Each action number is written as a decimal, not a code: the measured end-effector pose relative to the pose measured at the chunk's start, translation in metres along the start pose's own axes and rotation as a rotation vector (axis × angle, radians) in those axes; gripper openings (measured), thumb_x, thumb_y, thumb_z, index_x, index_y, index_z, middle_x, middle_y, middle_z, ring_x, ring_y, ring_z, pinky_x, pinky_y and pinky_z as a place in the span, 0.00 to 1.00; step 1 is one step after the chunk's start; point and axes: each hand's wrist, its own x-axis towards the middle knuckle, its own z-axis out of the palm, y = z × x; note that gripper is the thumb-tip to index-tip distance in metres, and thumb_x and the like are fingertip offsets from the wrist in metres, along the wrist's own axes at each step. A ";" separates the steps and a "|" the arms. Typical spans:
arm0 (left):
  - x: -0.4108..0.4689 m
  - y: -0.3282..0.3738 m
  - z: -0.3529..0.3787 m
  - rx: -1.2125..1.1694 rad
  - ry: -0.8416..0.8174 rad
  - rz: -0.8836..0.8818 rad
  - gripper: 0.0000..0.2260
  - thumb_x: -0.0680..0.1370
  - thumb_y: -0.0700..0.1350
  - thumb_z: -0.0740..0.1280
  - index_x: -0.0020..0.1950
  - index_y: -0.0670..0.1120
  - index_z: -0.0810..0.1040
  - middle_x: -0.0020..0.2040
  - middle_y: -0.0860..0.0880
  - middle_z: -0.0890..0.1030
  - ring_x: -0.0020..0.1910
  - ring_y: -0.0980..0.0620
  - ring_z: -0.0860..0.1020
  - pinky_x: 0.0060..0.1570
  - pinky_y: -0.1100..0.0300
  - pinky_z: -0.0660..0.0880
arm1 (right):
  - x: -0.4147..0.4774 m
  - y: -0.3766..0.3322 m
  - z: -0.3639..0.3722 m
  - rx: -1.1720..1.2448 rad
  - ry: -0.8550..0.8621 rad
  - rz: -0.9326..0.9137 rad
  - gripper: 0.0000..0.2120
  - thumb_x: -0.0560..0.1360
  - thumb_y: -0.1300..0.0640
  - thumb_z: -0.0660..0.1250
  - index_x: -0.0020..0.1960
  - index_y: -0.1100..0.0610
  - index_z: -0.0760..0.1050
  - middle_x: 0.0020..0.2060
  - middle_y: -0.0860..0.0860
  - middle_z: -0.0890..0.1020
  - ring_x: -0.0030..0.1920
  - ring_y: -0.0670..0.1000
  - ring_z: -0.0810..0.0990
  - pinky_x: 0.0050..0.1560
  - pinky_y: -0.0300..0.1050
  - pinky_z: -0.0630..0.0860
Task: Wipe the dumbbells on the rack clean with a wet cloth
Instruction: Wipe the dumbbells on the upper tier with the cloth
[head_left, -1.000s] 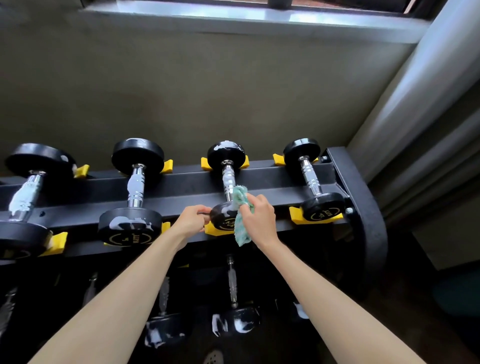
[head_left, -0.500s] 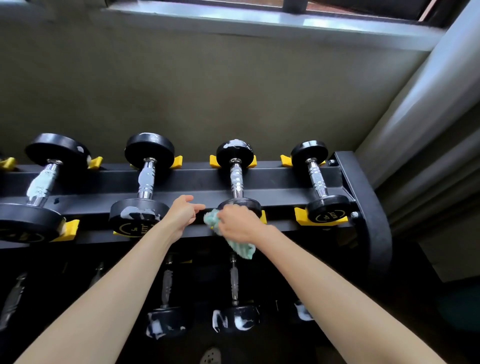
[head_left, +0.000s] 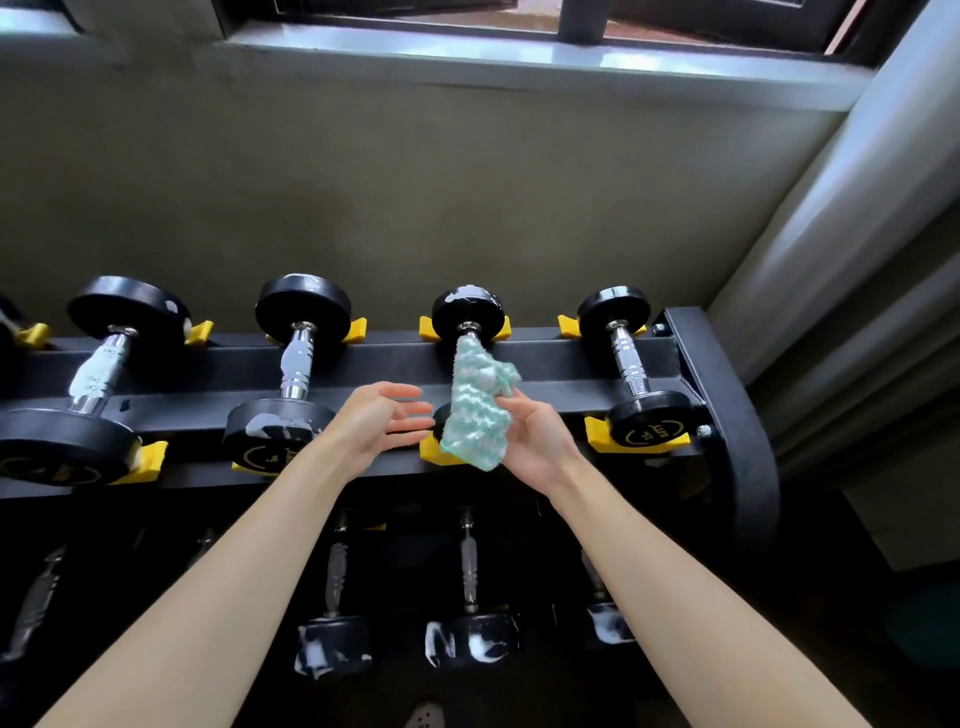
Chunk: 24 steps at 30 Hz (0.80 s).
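Observation:
A teal and white cloth (head_left: 477, 410) hangs in front of the third dumbbell (head_left: 467, 313) on the top shelf of the black rack (head_left: 561, 364), covering its chrome handle and most of its near head. My right hand (head_left: 535, 441) holds the cloth from the right, palm turned up. My left hand (head_left: 376, 421) hovers just left of the cloth with fingers straight, holding nothing. White smears show on the far head of that dumbbell.
Three other dumbbells lie in yellow cradles on the top shelf: the far-left dumbbell (head_left: 98, 374), the second dumbbell (head_left: 295, 364) with white smears, the right-end dumbbell (head_left: 629, 364). Smeared lower-shelf dumbbells (head_left: 470, 644) sit below. A wall and window sill rise behind, and a curtain (head_left: 857, 234) hangs at the right.
My right hand lifted the cloth off the near head and turned palm up, so the cloth now hangs over the handle. My left hand came away and spread its fingers.

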 end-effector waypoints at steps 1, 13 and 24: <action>-0.004 0.001 0.004 0.022 -0.059 -0.010 0.15 0.76 0.27 0.54 0.58 0.38 0.72 0.52 0.39 0.79 0.48 0.43 0.81 0.42 0.55 0.79 | -0.001 -0.002 -0.001 0.035 -0.001 -0.027 0.16 0.79 0.67 0.53 0.61 0.54 0.72 0.51 0.54 0.82 0.47 0.53 0.83 0.48 0.50 0.81; -0.014 0.014 0.030 -0.096 -0.153 -0.085 0.06 0.78 0.37 0.62 0.53 0.40 0.75 0.47 0.42 0.81 0.42 0.48 0.82 0.36 0.61 0.81 | -0.011 -0.009 -0.007 -0.405 0.137 -0.297 0.27 0.72 0.78 0.52 0.55 0.49 0.72 0.50 0.51 0.79 0.51 0.50 0.79 0.46 0.44 0.79; -0.024 0.027 0.048 -0.361 -0.278 -0.020 0.11 0.76 0.33 0.57 0.56 0.33 0.73 0.53 0.34 0.79 0.47 0.41 0.82 0.44 0.52 0.81 | 0.000 0.000 -0.016 -1.238 0.379 -0.665 0.20 0.74 0.69 0.64 0.63 0.55 0.73 0.49 0.52 0.73 0.51 0.51 0.73 0.51 0.36 0.71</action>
